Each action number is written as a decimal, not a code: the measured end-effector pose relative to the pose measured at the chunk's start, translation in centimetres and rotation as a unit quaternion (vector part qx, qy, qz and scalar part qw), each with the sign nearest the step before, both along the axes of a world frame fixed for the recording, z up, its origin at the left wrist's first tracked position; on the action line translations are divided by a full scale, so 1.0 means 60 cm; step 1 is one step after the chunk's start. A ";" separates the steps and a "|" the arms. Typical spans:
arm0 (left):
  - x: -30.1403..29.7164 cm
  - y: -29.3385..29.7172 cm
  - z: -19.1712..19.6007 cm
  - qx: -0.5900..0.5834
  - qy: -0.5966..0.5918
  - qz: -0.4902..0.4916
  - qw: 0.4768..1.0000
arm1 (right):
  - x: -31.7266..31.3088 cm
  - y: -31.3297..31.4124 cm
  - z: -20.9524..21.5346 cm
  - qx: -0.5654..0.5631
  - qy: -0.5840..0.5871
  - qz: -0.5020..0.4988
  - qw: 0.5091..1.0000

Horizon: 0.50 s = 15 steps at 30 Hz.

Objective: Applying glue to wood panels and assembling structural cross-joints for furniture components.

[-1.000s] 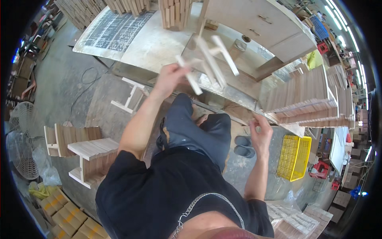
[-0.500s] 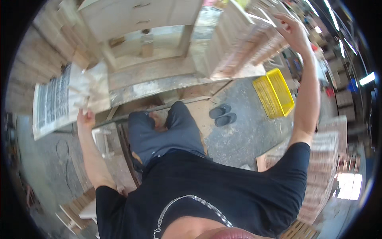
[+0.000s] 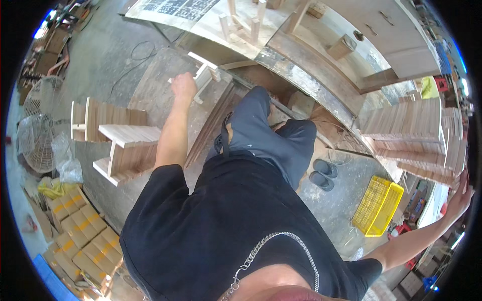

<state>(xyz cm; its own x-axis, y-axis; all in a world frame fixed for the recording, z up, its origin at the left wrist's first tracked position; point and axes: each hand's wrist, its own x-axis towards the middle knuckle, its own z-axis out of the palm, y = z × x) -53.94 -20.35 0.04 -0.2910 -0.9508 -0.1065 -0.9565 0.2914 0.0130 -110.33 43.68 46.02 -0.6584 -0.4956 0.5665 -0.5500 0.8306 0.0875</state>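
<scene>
My left hand (image 3: pixel 184 86) is closed at the near end of a small pale wooden frame (image 3: pixel 205 74), low beside the bench; its fingertips are partly hidden. Far to the right, my right hand (image 3: pixel 460 194) is stretched out with fingers extended, next to the outer edge of the stacked wooden boards (image 3: pixel 406 125); whether it touches them I cannot tell. On the printed sheet covering the bench stands another small wooden frame (image 3: pixel 243 25) with upright legs.
A cabinet body (image 3: pixel 371 30) lies on the workbench (image 3: pixel 311 75). Slippers (image 3: pixel 324 173) and a yellow crate (image 3: pixel 376 205) are on the floor to the right. At left are assembled wooden pieces (image 3: pixel 130 145), a fan (image 3: pixel 40 140) and taped cartons (image 3: pixel 85 236).
The view has swung left. My left hand has gone from beside the bench sheet down to the small frame below. The right arm remains stretched out by the stacked boards.
</scene>
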 end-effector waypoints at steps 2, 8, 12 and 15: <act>0.014 -0.009 -0.016 -0.021 0.002 -0.039 0.999 | 0.173 -0.067 -0.048 -0.205 -0.061 0.078 0.974; 0.050 0.060 0.096 -0.180 0.350 0.024 0.919 | 0.462 -0.330 -0.290 -0.192 -0.304 0.253 0.898; -0.033 0.222 0.256 -0.101 0.561 -0.155 0.807 | 0.472 -0.455 -0.465 -0.218 -0.591 0.325 0.705; -0.111 0.304 0.297 0.064 0.539 -0.364 0.757 | 0.485 -0.480 -0.508 -0.279 -0.685 0.318 0.594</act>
